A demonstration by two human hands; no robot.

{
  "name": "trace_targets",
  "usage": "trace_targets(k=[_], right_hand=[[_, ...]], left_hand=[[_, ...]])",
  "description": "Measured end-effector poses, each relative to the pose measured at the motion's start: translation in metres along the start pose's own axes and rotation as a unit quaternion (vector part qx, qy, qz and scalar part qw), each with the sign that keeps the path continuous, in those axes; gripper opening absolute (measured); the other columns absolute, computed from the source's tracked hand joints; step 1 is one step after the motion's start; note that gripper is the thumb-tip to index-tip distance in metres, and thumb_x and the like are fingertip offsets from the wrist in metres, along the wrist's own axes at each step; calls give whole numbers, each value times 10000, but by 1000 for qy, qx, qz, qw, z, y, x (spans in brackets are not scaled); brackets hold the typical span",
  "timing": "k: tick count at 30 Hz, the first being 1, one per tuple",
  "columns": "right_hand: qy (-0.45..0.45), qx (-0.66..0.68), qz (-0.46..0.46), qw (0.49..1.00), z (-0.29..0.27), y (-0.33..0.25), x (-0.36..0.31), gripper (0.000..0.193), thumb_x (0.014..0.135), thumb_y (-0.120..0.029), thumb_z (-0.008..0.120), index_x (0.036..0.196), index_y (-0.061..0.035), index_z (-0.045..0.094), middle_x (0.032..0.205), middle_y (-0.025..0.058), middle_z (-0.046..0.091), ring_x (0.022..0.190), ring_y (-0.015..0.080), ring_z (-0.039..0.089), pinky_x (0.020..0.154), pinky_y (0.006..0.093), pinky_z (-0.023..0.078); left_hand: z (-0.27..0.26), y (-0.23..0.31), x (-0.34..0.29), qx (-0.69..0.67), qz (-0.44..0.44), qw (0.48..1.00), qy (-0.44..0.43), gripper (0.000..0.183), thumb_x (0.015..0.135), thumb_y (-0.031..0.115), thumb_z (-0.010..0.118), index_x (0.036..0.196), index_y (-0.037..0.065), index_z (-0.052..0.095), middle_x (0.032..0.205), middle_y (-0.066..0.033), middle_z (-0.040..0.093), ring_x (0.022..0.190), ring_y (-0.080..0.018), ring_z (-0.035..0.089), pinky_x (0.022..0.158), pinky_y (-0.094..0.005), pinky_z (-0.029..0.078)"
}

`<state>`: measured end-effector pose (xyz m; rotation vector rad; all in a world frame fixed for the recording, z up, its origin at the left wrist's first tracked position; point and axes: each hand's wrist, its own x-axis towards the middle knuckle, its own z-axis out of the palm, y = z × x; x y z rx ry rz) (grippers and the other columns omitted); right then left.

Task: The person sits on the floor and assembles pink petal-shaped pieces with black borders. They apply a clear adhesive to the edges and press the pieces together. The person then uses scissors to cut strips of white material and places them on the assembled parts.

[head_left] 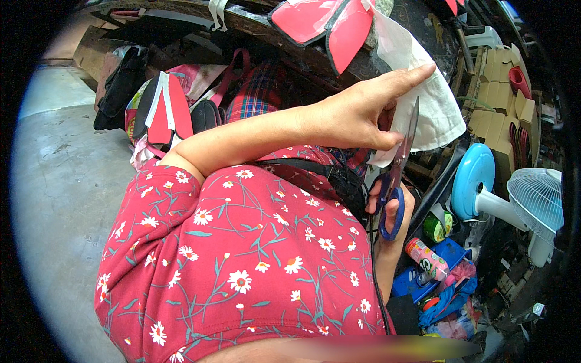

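My right hand [396, 227] grips a pair of scissors [396, 175] by its dark blue handles. The blades point up and away, close to my left thumb. My left hand [357, 115] reaches across from the left, its index finger stretched out and its thumb held apart. Its other fingers are bent and partly hidden. Just beyond and partly under that hand hangs a white cloth [439, 112]. Past the cloth, at the top, are pinkish-red leaf-shaped pieces [351, 42] with black edges, lying on a dark worktable [417, 27].
More red and black flat pieces [162, 115] with white strips lie at the left, beside bags and plaid fabric [257, 91]. On the right stand a blue-and-white fan [535, 202], a blue round stool-like disc [472, 181], cardboard boxes [496, 130], a pink bottle [426, 259] and a blue tray [411, 287].
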<state>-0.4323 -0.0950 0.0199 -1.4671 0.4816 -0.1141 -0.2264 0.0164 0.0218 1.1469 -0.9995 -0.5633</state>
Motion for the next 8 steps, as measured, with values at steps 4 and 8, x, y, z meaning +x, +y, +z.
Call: trace_targets(k=[4, 8], right_hand=[[0, 12, 18, 1000, -4, -1, -3, 703, 757, -628, 732, 851, 57, 602, 715, 46, 558, 501, 108, 532, 455, 220, 394], [9, 1, 19, 1000, -5, -1, -3, 674, 787, -603, 724, 848, 57, 601, 684, 51, 549, 495, 116, 539, 455, 220, 402]], left_hand=[[-2, -2, -3, -20, -14, 1000, -4, 985, 754, -109, 652, 1570, 144, 162, 1316, -58, 485, 961, -99, 557, 783, -265, 521], [-9, -13, 3, 20, 56, 998, 6, 975, 765, 17, 757, 1557, 132, 200, 1232, -106, 493, 784, -129, 570, 667, -266, 524]])
